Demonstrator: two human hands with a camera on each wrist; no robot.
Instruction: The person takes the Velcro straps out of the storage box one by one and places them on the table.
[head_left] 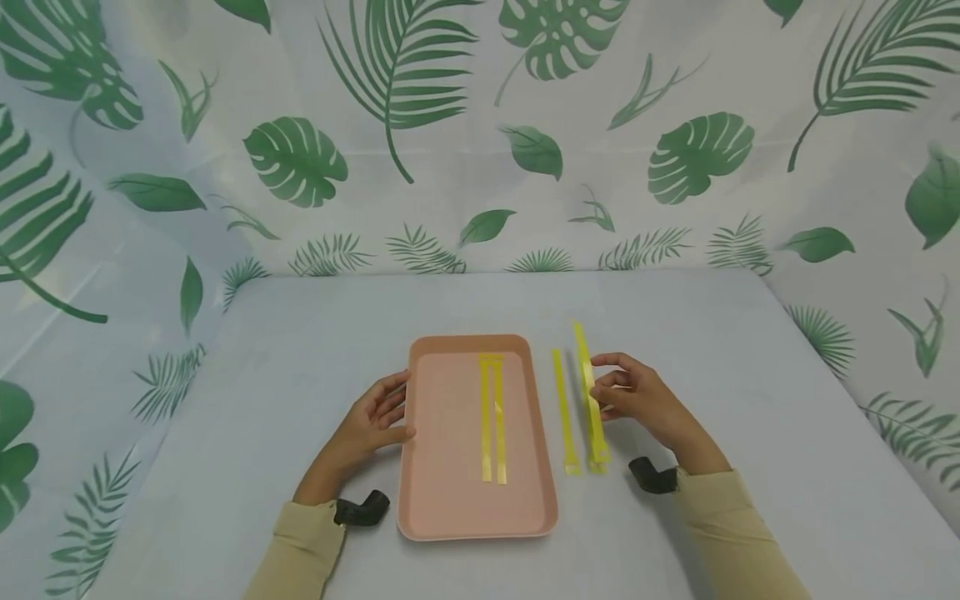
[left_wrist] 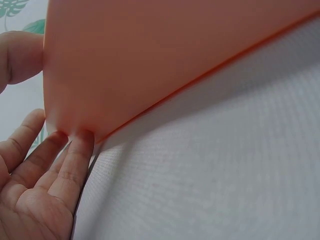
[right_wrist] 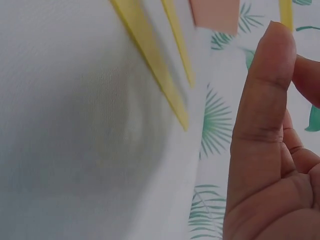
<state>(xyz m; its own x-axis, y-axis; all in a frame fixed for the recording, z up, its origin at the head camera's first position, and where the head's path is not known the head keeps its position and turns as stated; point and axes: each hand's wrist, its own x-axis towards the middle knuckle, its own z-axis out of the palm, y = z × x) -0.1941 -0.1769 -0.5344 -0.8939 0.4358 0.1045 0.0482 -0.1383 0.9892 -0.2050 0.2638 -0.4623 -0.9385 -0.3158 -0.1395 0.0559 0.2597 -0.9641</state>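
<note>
A pink tray (head_left: 450, 508) lies on the table with two yellow flat strips (head_left: 486, 425) side by side in it. At its left side, my left hand (head_left: 372, 417) grips the edge. The thumb laps over the rim and the other fingertips (left_wrist: 82, 137) touch the outer wall. To the right of the tray, my right hand (head_left: 637, 400) pinches a yellow strip (head_left: 587, 375) between thumb and fingers, its far end raised off the table. Two more yellow strips lie below and beside it, one nearer the tray (head_left: 564, 412) and one mostly hidden under the held strip (right_wrist: 150, 65).
A white cloth covers the table (head_left: 315, 317). Behind and at both sides hangs a white curtain (head_left: 450, 167) printed with green leaves. Black wrist mounts (head_left: 652, 477) sit at both sleeve cuffs.
</note>
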